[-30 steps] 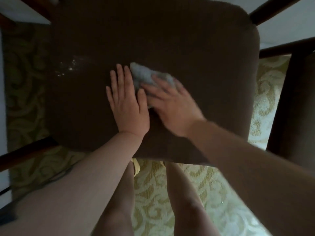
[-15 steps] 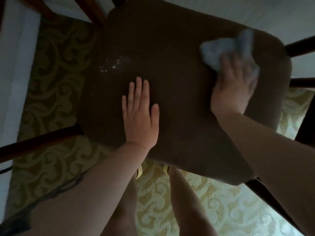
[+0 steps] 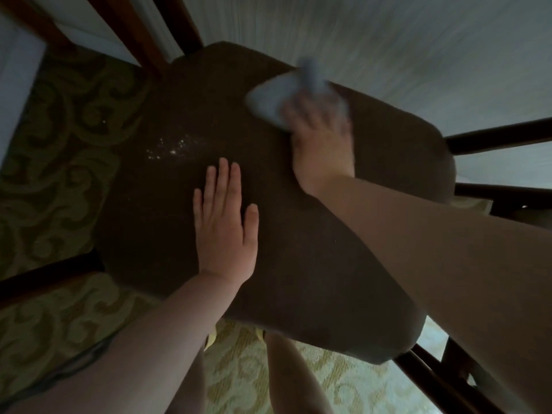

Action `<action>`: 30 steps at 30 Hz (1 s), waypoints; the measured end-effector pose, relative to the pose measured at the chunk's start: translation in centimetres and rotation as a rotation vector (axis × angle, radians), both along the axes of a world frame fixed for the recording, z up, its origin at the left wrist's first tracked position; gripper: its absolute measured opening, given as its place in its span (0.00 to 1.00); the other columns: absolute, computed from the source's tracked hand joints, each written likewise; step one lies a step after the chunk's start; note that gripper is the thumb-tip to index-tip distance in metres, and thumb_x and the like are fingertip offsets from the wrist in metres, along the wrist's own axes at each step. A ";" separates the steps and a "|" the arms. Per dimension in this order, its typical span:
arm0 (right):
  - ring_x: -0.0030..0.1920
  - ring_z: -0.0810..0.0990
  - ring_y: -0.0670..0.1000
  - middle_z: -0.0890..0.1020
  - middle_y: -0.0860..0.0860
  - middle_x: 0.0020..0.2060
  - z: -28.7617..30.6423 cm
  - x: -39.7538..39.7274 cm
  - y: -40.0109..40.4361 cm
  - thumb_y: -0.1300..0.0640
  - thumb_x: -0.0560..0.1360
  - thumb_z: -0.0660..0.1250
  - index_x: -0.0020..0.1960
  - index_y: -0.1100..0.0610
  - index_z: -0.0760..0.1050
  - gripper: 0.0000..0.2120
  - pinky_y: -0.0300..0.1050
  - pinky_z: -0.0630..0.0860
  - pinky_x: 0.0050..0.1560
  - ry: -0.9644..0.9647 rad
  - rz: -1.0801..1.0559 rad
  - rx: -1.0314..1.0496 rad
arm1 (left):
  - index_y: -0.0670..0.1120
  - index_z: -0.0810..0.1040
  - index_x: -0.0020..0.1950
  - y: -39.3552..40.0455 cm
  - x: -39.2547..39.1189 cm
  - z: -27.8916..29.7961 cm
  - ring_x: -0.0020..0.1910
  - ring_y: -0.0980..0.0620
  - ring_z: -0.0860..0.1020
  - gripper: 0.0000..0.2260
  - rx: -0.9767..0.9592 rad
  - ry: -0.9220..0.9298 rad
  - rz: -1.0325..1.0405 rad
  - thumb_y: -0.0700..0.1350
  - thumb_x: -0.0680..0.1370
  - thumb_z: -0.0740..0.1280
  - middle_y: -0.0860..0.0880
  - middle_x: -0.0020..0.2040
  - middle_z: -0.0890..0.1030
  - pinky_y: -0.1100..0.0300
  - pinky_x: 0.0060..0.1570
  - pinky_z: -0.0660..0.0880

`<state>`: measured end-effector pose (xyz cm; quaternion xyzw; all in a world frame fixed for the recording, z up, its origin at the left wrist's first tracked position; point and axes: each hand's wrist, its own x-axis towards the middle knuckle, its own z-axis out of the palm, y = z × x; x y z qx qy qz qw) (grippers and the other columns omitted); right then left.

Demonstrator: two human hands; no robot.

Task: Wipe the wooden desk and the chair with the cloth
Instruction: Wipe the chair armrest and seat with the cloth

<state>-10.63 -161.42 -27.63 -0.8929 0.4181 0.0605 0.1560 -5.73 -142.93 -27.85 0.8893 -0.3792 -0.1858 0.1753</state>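
pale blue-grey cloth, blurred, lies crumpled at the far edge of the dark brown chair seat.

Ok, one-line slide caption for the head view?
Right hand presses cloth on brown chair seat; left hand rests flat.

Right hand presses cloth on chair

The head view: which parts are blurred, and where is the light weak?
In the head view, the right hand and the cloth are smeared by motion; the left hand is sharp; the chair seat is dim, with small bright specks; edges bend from the wide lens.
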 end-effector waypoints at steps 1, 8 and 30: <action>0.78 0.45 0.56 0.53 0.45 0.79 0.2 0.4 -0.5 0.56 0.82 0.53 0.78 0.43 0.54 0.26 0.59 0.42 0.75 -0.013 0.210 0.056 | 0.48 0.51 0.79 0.0 0.0 0.1 0.78 0.55 0.43 0.26 0.007 0.000 0.002 0.53 0.82 0.47 0.50 0.80 0.50 0.55 0.75 0.38; 0.78 0.51 0.57 0.58 0.48 0.78 -0.2 -5.4 -0.1 0.56 0.82 0.55 0.77 0.48 0.59 0.24 0.63 0.48 0.75 -0.076 -0.476 -0.070 | 0.48 0.50 0.79 1.0 0.1 -0.1 0.78 0.55 0.43 0.26 0.003 -0.018 0.007 0.52 0.82 0.47 0.50 0.80 0.49 0.54 0.76 0.39; 0.78 0.51 0.51 0.54 0.46 0.79 -18.8 10.7 14.4 0.58 0.69 0.65 0.79 0.40 0.47 0.45 0.61 0.56 0.74 -0.075 -0.078 -0.068 | 0.44 0.48 0.79 9.6 3.1 -1.8 0.78 0.49 0.47 0.28 0.133 -0.131 0.417 0.49 0.80 0.50 0.46 0.79 0.49 0.54 0.74 0.39</action>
